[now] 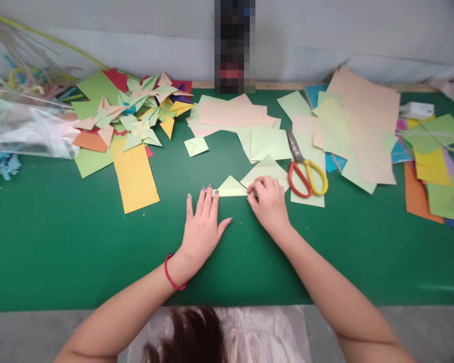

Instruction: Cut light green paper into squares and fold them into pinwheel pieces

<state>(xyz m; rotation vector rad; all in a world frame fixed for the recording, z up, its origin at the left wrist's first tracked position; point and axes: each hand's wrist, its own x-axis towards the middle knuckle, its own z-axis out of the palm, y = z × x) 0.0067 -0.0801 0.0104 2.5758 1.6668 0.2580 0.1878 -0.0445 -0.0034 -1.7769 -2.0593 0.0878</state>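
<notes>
A folded piece of pale green paper [230, 189] lies on the green table, a small triangle standing out above its straight lower strip. My left hand [201, 227] rests flat with its fingers spread, the fingertips pressing the left end of that strip. At the right end, the fingertips of my right hand [269, 206] pinch the paper's edge. Just behind my right hand is another pale green sheet [268, 169] with a pointed top. Scissors [306, 174] with one red and one yellow handle lie to its right, on a light green sheet [307, 200].
Folded paper pinwheel shapes [139, 123] are heaped at the back left beside a yellow sheet [136, 176]. A small folded green square [196, 146] lies nearer the middle. Large pale pink sheets [374, 126] and coloured papers [433, 176] cover the right. Clear plastic wrapping [26, 123] is far left.
</notes>
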